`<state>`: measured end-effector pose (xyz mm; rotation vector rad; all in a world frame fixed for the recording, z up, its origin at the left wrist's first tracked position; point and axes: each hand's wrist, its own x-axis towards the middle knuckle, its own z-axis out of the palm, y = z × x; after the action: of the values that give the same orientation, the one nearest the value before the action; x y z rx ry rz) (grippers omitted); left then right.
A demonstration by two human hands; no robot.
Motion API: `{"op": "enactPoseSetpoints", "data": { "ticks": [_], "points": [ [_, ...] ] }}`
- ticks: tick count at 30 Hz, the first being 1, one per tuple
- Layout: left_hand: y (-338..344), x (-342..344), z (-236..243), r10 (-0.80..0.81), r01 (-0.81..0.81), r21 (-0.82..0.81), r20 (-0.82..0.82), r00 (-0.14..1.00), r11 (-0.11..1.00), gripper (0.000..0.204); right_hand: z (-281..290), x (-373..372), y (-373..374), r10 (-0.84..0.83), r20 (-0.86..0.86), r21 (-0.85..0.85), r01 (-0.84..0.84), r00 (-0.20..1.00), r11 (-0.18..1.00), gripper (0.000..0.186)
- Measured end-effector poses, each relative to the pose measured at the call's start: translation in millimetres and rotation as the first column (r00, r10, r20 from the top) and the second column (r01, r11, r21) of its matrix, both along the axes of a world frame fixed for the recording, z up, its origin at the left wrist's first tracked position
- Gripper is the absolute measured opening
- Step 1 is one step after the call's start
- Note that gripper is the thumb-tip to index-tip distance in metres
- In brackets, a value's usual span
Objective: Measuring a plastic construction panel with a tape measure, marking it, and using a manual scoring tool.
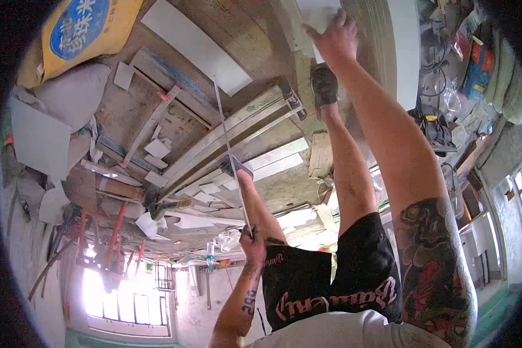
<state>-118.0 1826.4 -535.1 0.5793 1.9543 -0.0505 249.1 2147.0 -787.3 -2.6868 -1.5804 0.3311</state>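
Note:
My right hand (339,43) reaches to the top of the head view, fingers spread on a pale board (318,10) just beyond my shoe. My left hand (253,246), low in the middle by my leg, is closed round a long, thin pale strip (226,133) and a small dark object that I cannot make out clearly. The strip runs up to a white rectangular panel (194,46) on the dusty floor. My feet are apart among the pieces of board.
A yellow sack (110,29) lies upper left near a grey sack (81,95). Long rails (232,133) and offcuts cover the middle floor. A black tool (432,130) and rolled materials crowd the right. A bottle (210,255) and red-handled tools (115,238) stand toward the lower left.

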Motion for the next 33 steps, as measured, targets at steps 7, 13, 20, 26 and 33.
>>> {"op": "enactPoseSetpoints", "data": {
  "ticks": [7,13,20,26,33],
  "points": [
    [22,11,5,-0.007,0.006,0.033,0.020,1.000,0.999,0.018,-8,-2,-1,0.052,0.033,-0.117,-0.048,0.998,0.992,0.100],
    [-7,-4,-3,0.033,-0.035,0.064,0.031,0.999,0.997,0.027,-8,-10,5,0.054,0.062,-0.301,-0.033,0.997,0.953,0.106],
    [-11,-5,1,-0.030,0.031,0.041,-0.023,0.999,0.999,0.025,-11,-3,38,-0.031,0.033,-0.315,0.040,0.999,0.948,0.113],
    [7,-12,-1,0.145,-0.146,0.024,0.031,0.989,0.989,0.027,37,-7,41,-0.094,-0.049,-0.333,0.072,0.994,0.940,0.112],
    [52,11,17,0.106,-0.105,0.094,-0.001,0.994,0.990,0.024,113,4,41,0.020,-0.057,-0.227,-0.032,0.998,0.973,0.104]
  ]
}}
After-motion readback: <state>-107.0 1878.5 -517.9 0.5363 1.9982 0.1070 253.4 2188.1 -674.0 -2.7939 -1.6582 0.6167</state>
